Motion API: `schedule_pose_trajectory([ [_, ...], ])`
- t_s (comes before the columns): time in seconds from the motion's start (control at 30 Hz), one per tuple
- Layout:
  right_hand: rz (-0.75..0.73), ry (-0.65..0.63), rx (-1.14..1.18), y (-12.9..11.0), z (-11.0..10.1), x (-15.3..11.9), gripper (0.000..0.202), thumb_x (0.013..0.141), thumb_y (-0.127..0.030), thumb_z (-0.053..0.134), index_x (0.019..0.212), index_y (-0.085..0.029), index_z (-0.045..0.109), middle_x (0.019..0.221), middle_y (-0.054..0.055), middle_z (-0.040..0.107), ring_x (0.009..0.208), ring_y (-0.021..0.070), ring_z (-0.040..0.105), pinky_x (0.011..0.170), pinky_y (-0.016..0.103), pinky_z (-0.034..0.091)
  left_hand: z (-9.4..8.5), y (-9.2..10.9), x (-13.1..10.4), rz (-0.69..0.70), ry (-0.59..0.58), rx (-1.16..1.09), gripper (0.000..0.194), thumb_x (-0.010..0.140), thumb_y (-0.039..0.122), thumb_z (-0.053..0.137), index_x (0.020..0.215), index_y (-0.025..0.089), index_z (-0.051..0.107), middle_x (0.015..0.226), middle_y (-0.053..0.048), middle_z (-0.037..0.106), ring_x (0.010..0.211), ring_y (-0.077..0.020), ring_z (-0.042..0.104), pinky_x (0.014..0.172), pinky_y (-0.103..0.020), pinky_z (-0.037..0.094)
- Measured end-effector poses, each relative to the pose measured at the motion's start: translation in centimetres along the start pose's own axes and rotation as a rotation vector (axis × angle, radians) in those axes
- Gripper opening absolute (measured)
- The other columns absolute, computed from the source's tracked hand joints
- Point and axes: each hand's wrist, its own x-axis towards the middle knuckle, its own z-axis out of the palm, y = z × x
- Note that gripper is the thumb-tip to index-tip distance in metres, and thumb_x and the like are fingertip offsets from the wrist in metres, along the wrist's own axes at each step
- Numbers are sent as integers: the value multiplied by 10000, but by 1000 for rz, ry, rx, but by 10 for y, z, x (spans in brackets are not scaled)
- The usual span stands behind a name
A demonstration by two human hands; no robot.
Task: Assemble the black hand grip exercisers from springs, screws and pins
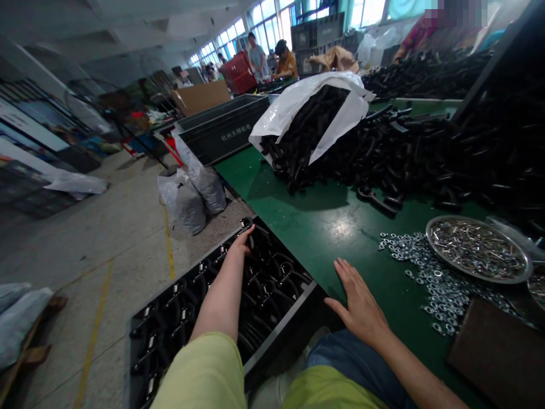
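Observation:
My left hand (243, 241) reaches to the far end of a black crate (292, 309) at the table's left edge. Its fingers close around a black curved handle-like part (247, 221) at the crate's far corner; some of the fingers are hidden. Rows of similar black parts (268, 289) with small shiny metal pieces fill the crate. Over the green tabletop (306, 227), near its front edge, my right hand (361, 301) is open with fingers spread, holding nothing. To its right, small silver metal pieces (438, 284) lie scattered.
A round metal dish (477, 250) holds small metal pins. Beyond it, a large heap of black parts (417, 153) spreads beside a spilled white bag (315, 85). A grey bin (221, 128) and filled sacks (183, 201) stand left. Several people (286, 59) are in the background.

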Motion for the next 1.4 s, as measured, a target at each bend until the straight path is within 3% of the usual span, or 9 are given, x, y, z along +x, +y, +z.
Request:
schedule_pose_trajectory([
  [0.33, 15, -23, -1, -2, -1, 1, 754, 847, -350, 526, 1470, -229, 118, 1498, 94, 274, 1376, 227, 234, 1120, 500, 229, 0, -6, 31, -54, 59, 116, 311, 761, 419, 631, 815, 114, 660, 696, -131, 682, 662, -264, 666, 701, -428, 545],
  [0.6, 65, -26, 95, -3, -9, -2, 759, 812, -334, 572, 1457, -232, 185, 1490, 96, 294, 1378, 230, 226, 1122, 501, 219, 15, 2, 16, -28, 169, 397, 309, 752, 434, 618, 772, 126, 624, 663, -125, 647, 639, -288, 658, 642, -443, 547],
  [0.83, 165, -23, 248, -4, -17, -6, 726, 778, -285, 598, 1430, -214, 284, 1478, 99, 317, 1364, 225, 259, 1118, 469, 227, 34, 24, -19, 269, 389, 655, 449, 635, 495, 678, 885, 125, 628, 903, -176, 674, 925, -387, 623, 747, -514, 509],
  [0.9, 213, -51, 307, -6, -26, -9, 678, 776, -281, 598, 1401, -192, 349, 1464, 106, 342, 1352, 217, 283, 1113, 429, 249, 66, 23, -34, 514, 454, 796, 530, 612, 480, 695, 990, 115, 621, 1105, -202, 625, 1120, -411, 522, 896, -530, 439],
  [0.97, 257, -84, 361, -7, -38, -15, 627, 773, -278, 605, 1364, -188, 415, 1449, 103, 369, 1334, 209, 320, 1103, 385, 271, 120, 9, -51, 900, 423, 1014, 520, 663, 442, 658, 1073, 125, 611, 1258, -190, 546, 1234, -389, 426, 1018, -512, 333],
  [1.07, 293, -116, 399, -9, -60, -29, 528, 778, -286, 612, 1291, -213, 511, 1390, 80, 453, 1276, 191, 404, 1075, 326, 309, 231, -35, -72, 1231, -100, 1160, 374, 757, 304, 575, 1102, 165, 618, 1319, -121, 513, 1266, -305, 403, 1092, -433, 249],
  [1.17, 297, -91, 371, -6, -87, -51, 426, 792, -280, 604, 1213, -229, 575, 1280, 55, 556, 1186, 174, 487, 1027, 287, 359, 341, -87, -77, 1213, -370, 1228, 296, 697, 245, 657, 992, 227, 671, 1200, -58, 606, 1209, -261, 463, 1062, -329, 312],
  [1.23, 300, -52, 341, -2, -107, -68, 372, 804, -274, 594, 1174, -238, 598, 1214, 39, 600, 1128, 166, 525, 991, 274, 390, 396, -118, -72, 1164, -442, 1281, 284, 637, 201, 703, 920, 225, 683, 1171, -82, 610, 1209, -291, 452, 1041, -333, 326],
  [1.4, 399, 99, 268, 11, -165, -121, 273, 849, -266, 549, 1109, -246, 631, 1105, 16, 658, 1037, 154, 574, 936, 271, 426, 464, -160, -61, 1059, -441, 1426, 181, 552, 150, 714, 693, 194, 611, 1089, -129, 608, 1263, -401, 346, 994, -436, 336],
])
